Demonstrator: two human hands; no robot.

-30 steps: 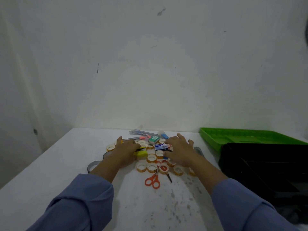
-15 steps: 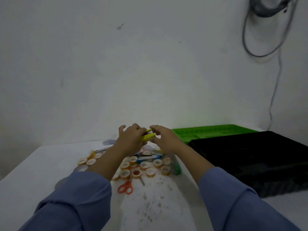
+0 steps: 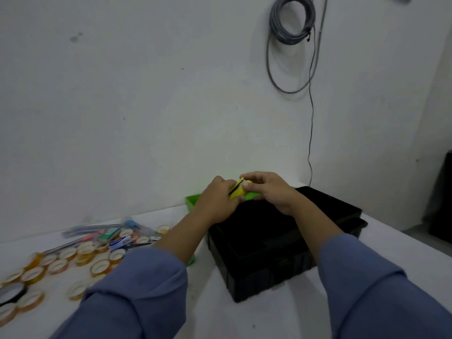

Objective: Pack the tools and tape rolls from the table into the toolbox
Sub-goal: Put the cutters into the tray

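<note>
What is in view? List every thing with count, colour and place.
table: one, white, foreground
toolbox: one, black, on the table at right
tool: one, yellow and black, held above the toolbox
tray: one, green, behind the toolbox, mostly hidden
tape rolls: many, amber, spread on the table at left
black tape roll: one, black, far left edge
pens and packets: several, mixed colours, behind the tape rolls
cable: one coil, grey, hung on the wall
left hand: holds the tool
right hand: pinches the tool
sleeves: two, blue, on the forearms
</note>
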